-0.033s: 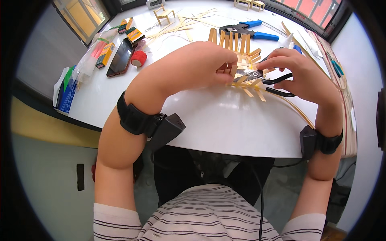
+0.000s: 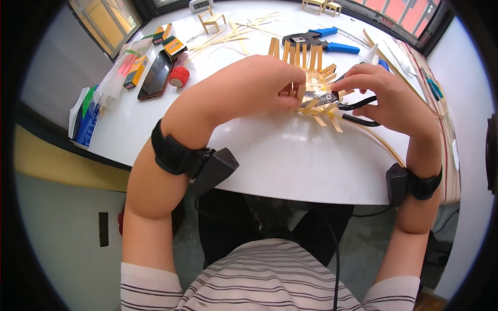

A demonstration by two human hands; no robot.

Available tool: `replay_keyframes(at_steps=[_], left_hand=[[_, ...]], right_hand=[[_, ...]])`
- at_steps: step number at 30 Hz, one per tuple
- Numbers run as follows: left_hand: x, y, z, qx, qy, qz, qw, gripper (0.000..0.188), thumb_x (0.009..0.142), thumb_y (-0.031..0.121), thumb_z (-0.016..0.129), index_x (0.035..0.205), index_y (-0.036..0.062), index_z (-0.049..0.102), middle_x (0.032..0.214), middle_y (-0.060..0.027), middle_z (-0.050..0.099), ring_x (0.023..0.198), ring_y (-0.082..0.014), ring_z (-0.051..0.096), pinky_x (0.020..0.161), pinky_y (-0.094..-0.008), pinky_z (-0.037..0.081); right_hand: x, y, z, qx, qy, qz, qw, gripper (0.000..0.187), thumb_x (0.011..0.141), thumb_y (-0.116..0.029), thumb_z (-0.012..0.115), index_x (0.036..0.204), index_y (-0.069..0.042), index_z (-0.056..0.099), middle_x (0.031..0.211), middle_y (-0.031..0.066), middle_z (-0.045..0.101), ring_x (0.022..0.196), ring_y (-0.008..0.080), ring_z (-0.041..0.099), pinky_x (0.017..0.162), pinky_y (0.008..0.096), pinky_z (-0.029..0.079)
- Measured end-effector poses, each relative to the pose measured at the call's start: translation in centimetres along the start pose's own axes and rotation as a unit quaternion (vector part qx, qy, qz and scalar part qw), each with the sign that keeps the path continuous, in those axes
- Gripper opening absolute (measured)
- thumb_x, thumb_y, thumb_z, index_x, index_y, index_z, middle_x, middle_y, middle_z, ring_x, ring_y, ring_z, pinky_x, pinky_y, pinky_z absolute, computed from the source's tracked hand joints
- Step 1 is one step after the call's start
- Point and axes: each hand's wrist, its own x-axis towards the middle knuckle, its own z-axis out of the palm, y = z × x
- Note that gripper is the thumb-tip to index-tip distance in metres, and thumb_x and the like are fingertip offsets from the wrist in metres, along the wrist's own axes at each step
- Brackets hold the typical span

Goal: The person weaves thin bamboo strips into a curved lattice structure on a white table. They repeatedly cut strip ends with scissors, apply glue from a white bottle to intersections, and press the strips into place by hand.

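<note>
A small woven piece of pale bamboo strips [image 2: 314, 78] lies on the white table, its loose strip ends sticking out all round. My left hand [image 2: 275, 85] is closed at its left side, fingers pinching the strips near the edge; the fingertips are partly hidden. From the right, my right hand [image 2: 381, 90] holds black-handled scissors [image 2: 358, 105], with the index finger stretched toward the pivot. Their metal blades lie over the woven strips and point at my left hand. Part of the handles is covered by my right hand.
Blue-handled pliers [image 2: 332, 46] lie beyond the weaving. Loose strips [image 2: 244, 31] and a miniature chair [image 2: 211, 20] are at the back. To the left are a phone [image 2: 155, 75], a red roll [image 2: 179, 76] and small yellow-black boxes [image 2: 136, 72]. A long strip [image 2: 381, 140] curves at right.
Hardly anything differs. My hands, the scissors and the woven strips stay in nearly the same place, with only a tiny shift of the fingers.
</note>
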Motion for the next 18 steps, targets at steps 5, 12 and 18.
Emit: replay_keyframes(at_steps=[5,12,18], left_hand=[[0.40,0.15,0.01,0.006,0.001,0.007,1.000,0.014,0.087,0.014,0.071,0.093,0.0032,0.064,0.076,-0.0119,0.068,0.070,-0.0290,0.066,0.066,-0.0351,0.051],[0.26,-0.37,0.24,0.018,0.014,0.024,0.999,0.013,0.086,0.014,0.072,0.092,0.0042,0.065,0.077,-0.0107,0.069,0.071,-0.0283,0.067,0.066,-0.0350,0.052],[0.15,-0.03,0.12,0.025,0.007,0.015,1.000,0.013,0.086,0.013,0.071,0.092,0.0041,0.064,0.077,-0.0108,0.069,0.071,-0.0286,0.067,0.066,-0.0354,0.051]], right_hand=[[-0.25,-0.54,-0.25,-0.013,0.005,0.023,1.000,0.050,0.070,0.013,0.078,0.117,-0.004,0.071,0.104,0.0112,0.068,0.098,0.0284,0.066,0.082,0.0377,0.056],[-0.15,-0.26,-0.31,0.003,0.006,0.019,1.000,0.049,0.071,0.012,0.078,0.116,-0.004,0.071,0.102,0.0105,0.068,0.097,0.0275,0.066,0.082,0.0370,0.056],[-0.16,-0.08,-0.05,-0.002,0.004,0.016,1.000,0.049,0.070,0.012,0.079,0.116,-0.005,0.071,0.102,0.0098,0.068,0.098,0.0272,0.066,0.083,0.0368,0.055]])
